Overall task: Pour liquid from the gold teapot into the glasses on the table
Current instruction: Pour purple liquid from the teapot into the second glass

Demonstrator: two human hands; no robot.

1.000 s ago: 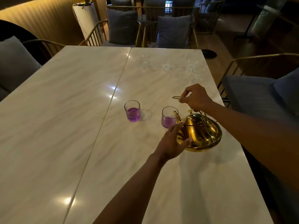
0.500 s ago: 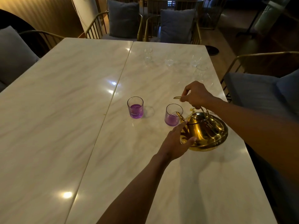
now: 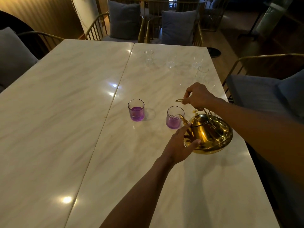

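Observation:
The gold teapot is tilted forward, its spout over the rim of the nearer glass, which holds purple liquid. My right hand grips the teapot's wire handle from above. My left hand rests with spread fingers against the pot's left side, below the spout. A second glass with purple liquid stands to the left. Both glasses sit on the white marble table.
Several clear empty glasses stand at the far end, such as a glass near the seam and another glass by the right edge. Gold-framed chairs with grey cushions surround the table. The table's right edge is close to the teapot.
The teapot has stayed tilted at the nearer glass with both hands on it. My view has shifted slightly downward and forward. Liquid level in the nearer glass looks a little higher.

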